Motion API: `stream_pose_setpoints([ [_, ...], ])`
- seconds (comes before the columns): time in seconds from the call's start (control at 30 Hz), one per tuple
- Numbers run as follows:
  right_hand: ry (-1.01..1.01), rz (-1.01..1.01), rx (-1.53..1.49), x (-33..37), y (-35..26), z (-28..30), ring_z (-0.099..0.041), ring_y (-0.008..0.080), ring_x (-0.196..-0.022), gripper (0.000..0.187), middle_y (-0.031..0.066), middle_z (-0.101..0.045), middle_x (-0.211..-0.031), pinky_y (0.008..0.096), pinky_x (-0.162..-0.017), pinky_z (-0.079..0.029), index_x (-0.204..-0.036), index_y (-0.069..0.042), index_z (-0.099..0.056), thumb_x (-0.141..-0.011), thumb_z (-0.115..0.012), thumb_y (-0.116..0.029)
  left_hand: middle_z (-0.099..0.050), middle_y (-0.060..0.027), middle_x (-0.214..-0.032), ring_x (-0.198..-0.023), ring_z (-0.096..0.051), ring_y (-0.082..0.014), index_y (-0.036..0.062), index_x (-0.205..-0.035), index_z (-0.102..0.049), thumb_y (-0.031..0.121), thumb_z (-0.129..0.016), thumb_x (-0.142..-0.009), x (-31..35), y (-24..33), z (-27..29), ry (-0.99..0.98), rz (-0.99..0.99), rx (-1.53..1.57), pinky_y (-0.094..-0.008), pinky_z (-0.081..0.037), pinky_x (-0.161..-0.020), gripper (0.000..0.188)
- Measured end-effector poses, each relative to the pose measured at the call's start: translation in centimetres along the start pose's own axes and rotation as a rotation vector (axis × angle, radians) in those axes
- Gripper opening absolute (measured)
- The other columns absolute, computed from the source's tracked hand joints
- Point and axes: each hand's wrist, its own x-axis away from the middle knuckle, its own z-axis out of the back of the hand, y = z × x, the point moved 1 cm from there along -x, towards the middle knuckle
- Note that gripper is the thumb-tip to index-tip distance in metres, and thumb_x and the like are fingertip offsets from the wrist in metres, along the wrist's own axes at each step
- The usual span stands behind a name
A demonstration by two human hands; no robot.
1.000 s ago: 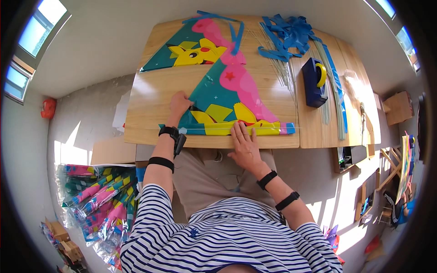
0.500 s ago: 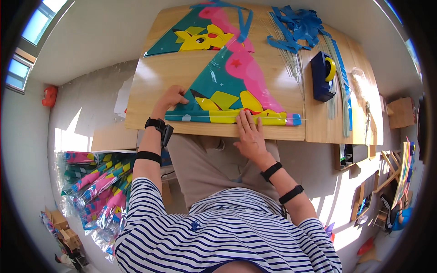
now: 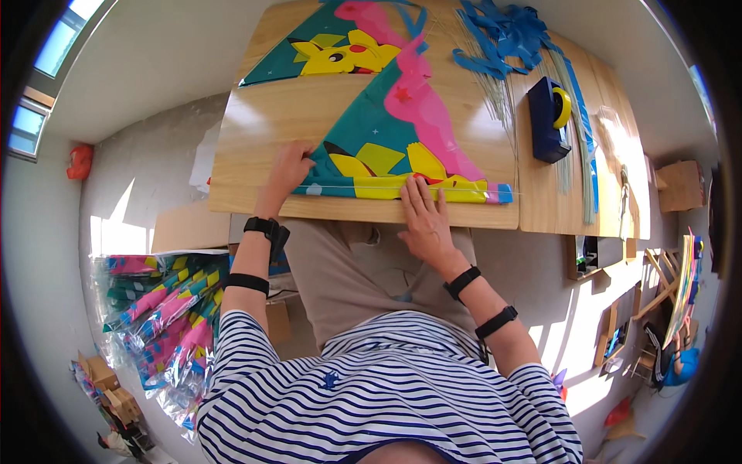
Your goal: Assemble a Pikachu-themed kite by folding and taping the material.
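A triangular plastic kite sheet (image 3: 363, 124), teal, pink and yellow with a cartoon figure, lies on the wooden table with its long side towards me. That near side is folded into a band, and a thin clear rod (image 3: 501, 192) runs along it. My left hand (image 3: 289, 172) is closed at the sheet's left corner, fingers curled in and thumb against the teal part; its fingertips are partly hidden. Over the yellow part of the band, my right hand (image 3: 425, 220) rests flat with fingers stretched out, pressing the fold.
Another such kite sheet (image 3: 317, 56) lies farther back. To the right are a tangle of blue ribbon (image 3: 506, 35), thin rods (image 3: 495, 100) and a dark blue tape dispenser (image 3: 545, 124) with yellow tape. Wrapped kites (image 3: 162, 309) are piled below the table's left side.
The view has shifted slightly, so the table sits higher. My left hand has come a little nearer and covers more of the sheet's left corner. My right hand stays on the band.
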Motion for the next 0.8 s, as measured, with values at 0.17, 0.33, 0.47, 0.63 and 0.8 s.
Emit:
stream_pose_setpoints([
  [0.17, 0.038, 0.013, -0.010, 0.0, 0.2, -0.7, -0.021, 0.0336, -0.157, 0.104, 0.0166, -0.025, -0.168, 0.0610, -0.123, -0.018, -0.156, 0.000, -0.036, -0.069, -0.088, -0.022, -0.059, -0.0103, -0.083, -0.087, -0.062, -0.0324, 0.0074, -0.086, -0.065, 0.006, -0.066, -0.081, 3.1, 1.7, -1.3, 0.260, -0.259, -0.410, -0.0455, -0.049, -0.075, 0.005],
  [0.33, 0.050, 0.018, 0.008, 0.1, 0.4, -0.9, -0.022, 0.0335, -0.156, 0.102, 0.0162, -0.026, -0.167, 0.0603, -0.123, -0.019, -0.155, -0.001, -0.038, -0.069, -0.088, -0.022, -0.058, -0.0069, -0.083, -0.084, -0.061, -0.0274, 0.0104, -0.083, -0.063, 0.005, -0.063, -0.078, 3.8, 2.4, -2.2, 0.263, -0.408, -0.553, -0.0399, -0.047, -0.074, 0.007],
  [0.47, 0.080, 0.030, 0.018, 0.1, 0.5, -1.0, -0.023, 0.0340, -0.156, 0.100, 0.0162, -0.029, -0.166, 0.0609, -0.122, -0.020, -0.154, -0.001, -0.040, -0.068, -0.088, -0.021, -0.056, -0.0069, -0.081, -0.083, -0.060, -0.0274, 0.0088, -0.081, -0.062, 0.006, -0.063, -0.077, 3.9, 2.9, -2.1, 0.273, -0.470, -0.581, -0.0407, -0.046, -0.074, 0.005],
  [0.63, 0.088, 0.027, 0.017, 0.2, 0.5, -1.1, -0.024, 0.0345, -0.155, 0.099, 0.0162, -0.030, -0.165, 0.0613, -0.121, -0.022, -0.153, 0.000, -0.041, -0.068, -0.088, -0.020, -0.059, -0.0068, -0.085, -0.086, -0.060, -0.0268, 0.0093, -0.085, -0.062, 0.005, -0.064, -0.077, 3.9, 4.2, -2.2, 0.283, -0.495, -0.582, -0.0403, -0.046, -0.080, 0.010],
  [0.8, 0.099, 0.025, 0.010, 0.2, 0.6, -1.2, -0.025, 0.0344, -0.155, 0.093, 0.0162, -0.031, -0.164, 0.0615, -0.121, -0.022, -0.153, 0.000, -0.042, -0.071, -0.084, -0.018, -0.059, -0.0064, -0.087, -0.088, -0.060, -0.0262, 0.0093, -0.088, -0.062, 0.006, -0.064, -0.077, 2.9, 7.2, -4.7, 0.298, -0.568, -0.533, -0.0402, -0.047, -0.083, 0.012],
])
